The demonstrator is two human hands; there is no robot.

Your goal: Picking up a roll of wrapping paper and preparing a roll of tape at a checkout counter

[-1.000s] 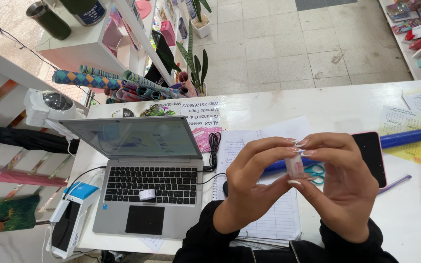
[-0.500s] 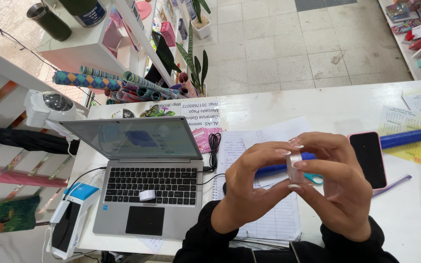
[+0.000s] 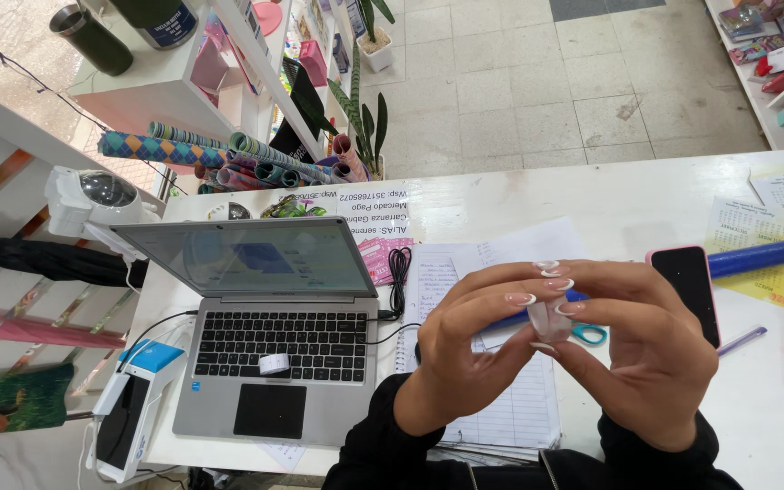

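Both hands are raised above the table, meeting at the fingertips. The left hand [image 3: 465, 363] and the right hand [image 3: 646, 354] pinch a small clear plastic piece [image 3: 548, 319] between them, high enough that the eyes can follow the fine finger work; what it is exactly I cannot tell. Beneath the hands lies an open notebook [image 3: 501, 417] with a blue pen [image 3: 510, 319] and teal-handled scissors [image 3: 589, 334] within easy reach. A pink-cased phone [image 3: 690, 289] rests beside the right hand. To the left an open laptop [image 3: 269, 345] faces the person, a small white roll [image 3: 273, 364] on its keyboard.
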